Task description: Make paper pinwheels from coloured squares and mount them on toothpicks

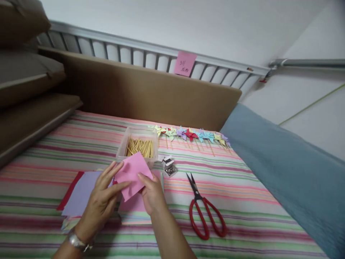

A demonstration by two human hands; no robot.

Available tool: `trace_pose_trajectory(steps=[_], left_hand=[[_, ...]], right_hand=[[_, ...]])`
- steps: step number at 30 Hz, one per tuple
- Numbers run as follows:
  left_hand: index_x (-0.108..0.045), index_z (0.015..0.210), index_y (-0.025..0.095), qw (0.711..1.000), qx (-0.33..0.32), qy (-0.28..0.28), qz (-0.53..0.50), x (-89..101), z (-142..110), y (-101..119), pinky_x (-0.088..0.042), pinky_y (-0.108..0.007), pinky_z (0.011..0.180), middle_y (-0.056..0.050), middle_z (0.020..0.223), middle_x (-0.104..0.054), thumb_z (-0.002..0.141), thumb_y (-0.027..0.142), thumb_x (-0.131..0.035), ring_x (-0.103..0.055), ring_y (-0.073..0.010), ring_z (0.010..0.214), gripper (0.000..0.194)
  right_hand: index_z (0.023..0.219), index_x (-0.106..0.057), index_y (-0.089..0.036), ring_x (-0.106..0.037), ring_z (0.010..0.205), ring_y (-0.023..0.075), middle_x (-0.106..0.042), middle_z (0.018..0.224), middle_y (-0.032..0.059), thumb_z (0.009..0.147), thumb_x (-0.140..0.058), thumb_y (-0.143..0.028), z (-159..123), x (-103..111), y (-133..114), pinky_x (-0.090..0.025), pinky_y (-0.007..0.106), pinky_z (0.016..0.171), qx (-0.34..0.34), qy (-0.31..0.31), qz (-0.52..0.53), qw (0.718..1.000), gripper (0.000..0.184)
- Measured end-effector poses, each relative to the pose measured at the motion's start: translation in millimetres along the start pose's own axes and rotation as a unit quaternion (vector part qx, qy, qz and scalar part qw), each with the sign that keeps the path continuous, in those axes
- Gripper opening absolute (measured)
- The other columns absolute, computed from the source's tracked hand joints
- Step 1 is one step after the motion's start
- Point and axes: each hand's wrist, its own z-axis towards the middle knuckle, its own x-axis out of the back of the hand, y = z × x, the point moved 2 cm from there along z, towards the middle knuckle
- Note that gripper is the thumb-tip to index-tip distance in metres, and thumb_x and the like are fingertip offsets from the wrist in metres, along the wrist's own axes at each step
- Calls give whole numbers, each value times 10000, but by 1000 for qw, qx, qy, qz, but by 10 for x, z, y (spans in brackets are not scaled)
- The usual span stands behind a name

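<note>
Striped cloth (250, 212); red-handled scissors (198, 196) right of hands (126, 194).

You have a pink sheet of paper (133, 172), plain on the face that shows and roughly square. It is off the table, turned so that one corner points away from you, its surface slightly bowed (a soft shadow falls across it). Your right hand (153, 194) pinches its right side, and your left hand (101, 201) spreads its fingers at the left side.
</note>
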Motion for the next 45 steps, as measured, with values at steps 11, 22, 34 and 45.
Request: trace_pose_trajectory(steps=[11,22,34,45], left_hand=[[-651,1008,195,699,428,83,-567,-276,23,163,-522,-347,774,-83,1044,-684,747,409,-606,-621,-256,964,340],[-637,1023,146,666,479,158,-550,-257,21,105,-520,-280,704,-47,859,-730,657,252,-735,-664,-211,808,394],[-666,901,98,684,480,113,-538,287,24,-116,-492,-262,503,-82,676,-718,589,262,-752,-654,-211,581,362],[-687,894,95,695,418,135,-569,404,-41,-320,-513,-301,610,-110,801,-733,582,237,-747,-679,-257,721,348]], right_hand=[[938,-638,-149,-646,873,225,-712,941,75,708,-655,-281,-61,0,116,-490,344,799,71,39,-101,992,266],[865,-667,-195,-650,670,202,-706,783,44,754,-587,-334,-178,32,107,-512,306,618,44,-9,-278,960,196],[920,-668,-170,-576,1012,353,-677,1003,163,675,-534,-496,-948,2024,-965,-389,493,927,184,237,-716,630,429],[809,-683,-241,-662,808,373,-709,777,123,512,-584,-356,-882,2005,-929,-500,472,748,139,202,-778,579,334]])
